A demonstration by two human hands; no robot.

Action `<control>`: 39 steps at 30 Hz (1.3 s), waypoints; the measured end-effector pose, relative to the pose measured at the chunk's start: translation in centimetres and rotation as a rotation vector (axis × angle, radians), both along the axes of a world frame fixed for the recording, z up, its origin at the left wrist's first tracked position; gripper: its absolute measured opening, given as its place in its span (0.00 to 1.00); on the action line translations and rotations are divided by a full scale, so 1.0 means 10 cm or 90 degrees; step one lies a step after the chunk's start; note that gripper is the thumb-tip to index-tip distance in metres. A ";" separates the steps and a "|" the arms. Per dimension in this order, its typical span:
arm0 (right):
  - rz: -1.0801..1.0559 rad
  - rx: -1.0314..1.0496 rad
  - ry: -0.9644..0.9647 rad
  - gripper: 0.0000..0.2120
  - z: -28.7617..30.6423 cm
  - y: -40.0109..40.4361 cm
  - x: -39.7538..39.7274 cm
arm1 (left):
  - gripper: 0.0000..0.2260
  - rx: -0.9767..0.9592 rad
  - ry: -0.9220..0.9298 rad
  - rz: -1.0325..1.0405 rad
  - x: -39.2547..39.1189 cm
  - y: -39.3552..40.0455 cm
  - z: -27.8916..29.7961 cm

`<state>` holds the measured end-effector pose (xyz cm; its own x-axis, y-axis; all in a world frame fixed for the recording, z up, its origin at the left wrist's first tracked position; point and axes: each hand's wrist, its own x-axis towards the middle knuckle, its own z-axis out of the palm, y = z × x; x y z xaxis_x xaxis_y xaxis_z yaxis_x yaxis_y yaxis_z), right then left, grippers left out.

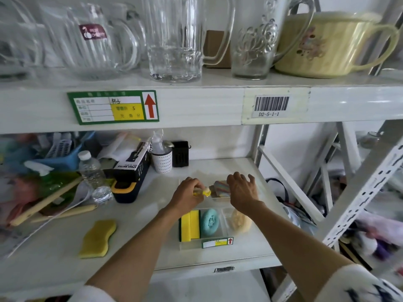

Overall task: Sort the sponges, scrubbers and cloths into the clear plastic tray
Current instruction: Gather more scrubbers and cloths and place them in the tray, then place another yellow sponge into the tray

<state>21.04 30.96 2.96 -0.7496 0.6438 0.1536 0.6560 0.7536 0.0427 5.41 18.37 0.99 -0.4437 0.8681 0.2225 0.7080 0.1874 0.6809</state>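
The clear plastic tray (192, 245) lies on the white shelf, with a green label on its front wall. In its near compartments stand two yellow sponges (190, 225), a teal round scrubber (209, 222) and a beige scrubber (239, 222). My left hand (187, 194) is shut on a small yellow and white item (206, 192) over the tray's far part. My right hand (242, 191) rests on a stack of striped cloths (221, 187) in the far compartment; its grip is hidden. A loose wavy yellow sponge (98, 237) lies on the shelf to the left.
Left of the tray are a black spray bottle box (133, 164), a water bottle (91, 168), a white cup (162, 160) and wooden sticks (43, 203). An upper shelf (196, 105) with glass mugs overhangs. Metal uprights (359, 192) stand at the right.
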 end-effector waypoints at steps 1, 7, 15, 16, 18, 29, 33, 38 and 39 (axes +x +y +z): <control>-0.001 0.007 0.008 0.20 0.02 -0.02 -0.03 | 0.09 0.011 0.006 0.015 -0.01 -0.02 0.02; 0.052 -0.006 0.099 0.18 0.13 -0.32 -0.47 | 0.06 0.103 -0.001 0.120 -0.16 -0.31 0.06; 0.196 -0.119 0.165 0.19 0.20 -1.26 -1.19 | 0.08 0.124 -0.064 0.322 -0.61 -1.19 -0.10; 0.215 -0.135 0.163 0.19 0.17 -1.39 -1.26 | 0.08 0.117 -0.069 0.363 -0.69 -1.32 -0.16; 0.242 -0.200 0.152 0.19 0.06 -1.64 -1.41 | 0.09 0.032 -0.038 0.457 -0.88 -1.63 -0.28; 0.162 -0.558 -0.023 0.25 -0.56 -2.40 -1.90 | 0.24 -0.194 -0.252 0.549 -1.29 -2.49 -0.63; 0.107 -0.655 -0.032 0.28 -0.58 -2.50 -2.04 | 0.24 -0.154 -0.343 0.521 -1.28 -2.50 -0.67; 0.025 -0.750 -0.022 0.31 -0.53 -2.53 -2.13 | 0.25 -0.117 -0.424 0.528 -1.21 -2.41 -0.64; 0.012 -0.763 -0.017 0.31 -0.53 -2.52 -2.13 | 0.23 -0.112 -0.418 0.537 -1.20 -2.39 -0.65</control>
